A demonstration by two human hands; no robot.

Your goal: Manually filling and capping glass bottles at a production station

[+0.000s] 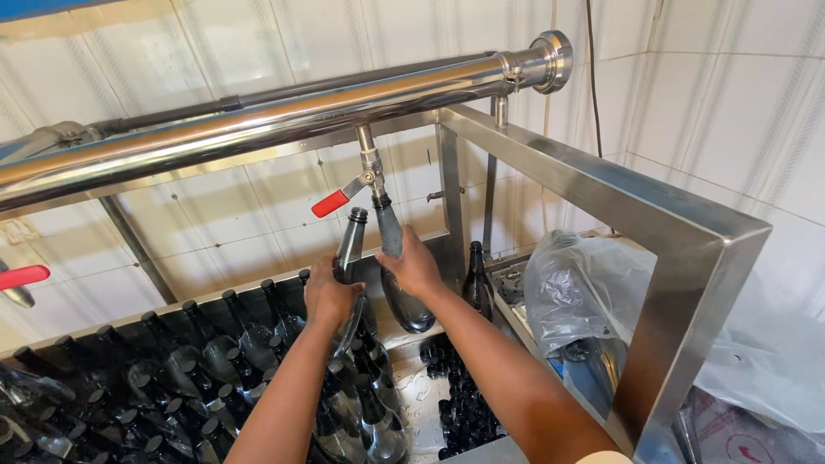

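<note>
Right hand (414, 266): I have it wrapped tight around the neck of a dark glass bottle (404, 292), fingers fully curled, no gap showing
Bottle in right hand: it hangs below my grip, long axis nearly upright, its mouth pushed up against the spout (384, 225) of the tap, its fat base lowest
Tap: straight above my right grip, dropping from the steel pipe (258, 116); its red lever (331, 203) sticks out up and to the left of that grip
Left hand (331, 296): closed around a second bottle (350, 249), fingers curled about its body
Second bottle: its neck rises above my left grip, tilted slightly toward the tap, open mouth just left of the spout and not touching it
Nearer hand: my right is on the spout; my left sits just beside and a little lower
Below both grips: rows of dark bottles (172, 361) lying in the tray
</note>
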